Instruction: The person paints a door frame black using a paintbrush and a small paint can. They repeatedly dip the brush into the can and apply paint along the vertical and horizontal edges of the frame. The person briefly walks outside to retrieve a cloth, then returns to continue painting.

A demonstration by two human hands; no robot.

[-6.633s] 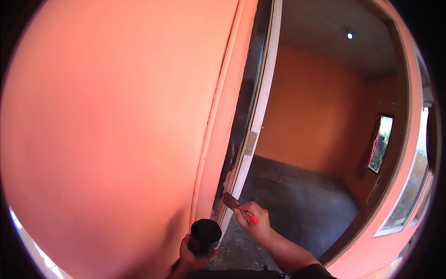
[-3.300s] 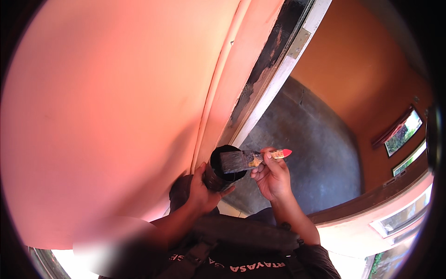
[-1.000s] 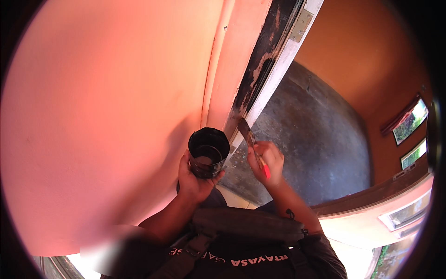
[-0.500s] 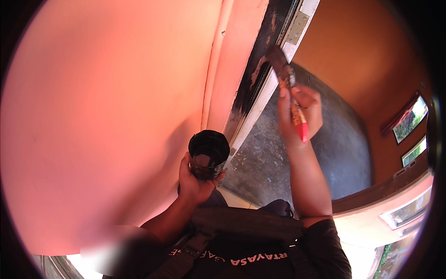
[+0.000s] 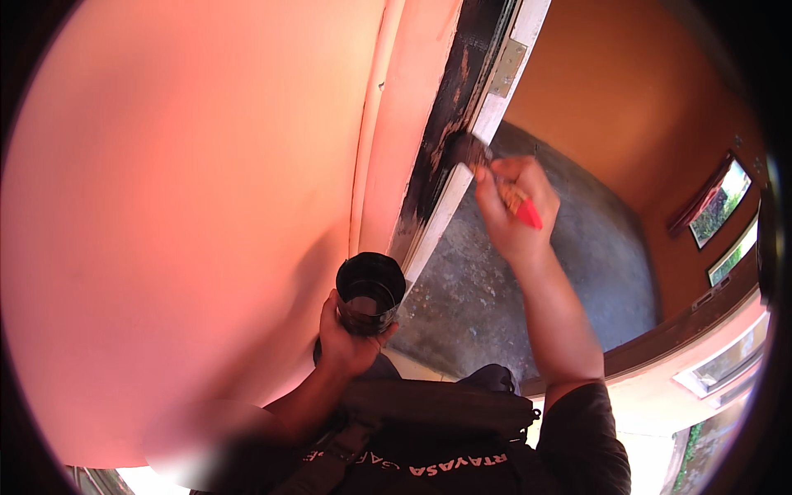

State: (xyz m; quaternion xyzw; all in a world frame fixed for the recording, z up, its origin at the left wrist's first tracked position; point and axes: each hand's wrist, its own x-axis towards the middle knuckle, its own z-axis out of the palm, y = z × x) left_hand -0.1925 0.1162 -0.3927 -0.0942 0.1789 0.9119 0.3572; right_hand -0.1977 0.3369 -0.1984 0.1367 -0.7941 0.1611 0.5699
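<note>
Paintbrush sits at one o'clock from the black tin, handle pinched in your right hand's grip, its blurred bristles against the dark-painted door frame. Your left hand's grip is closed around the tin, with the pink wall at nine o'clock from it and the grey floor at three.
</note>
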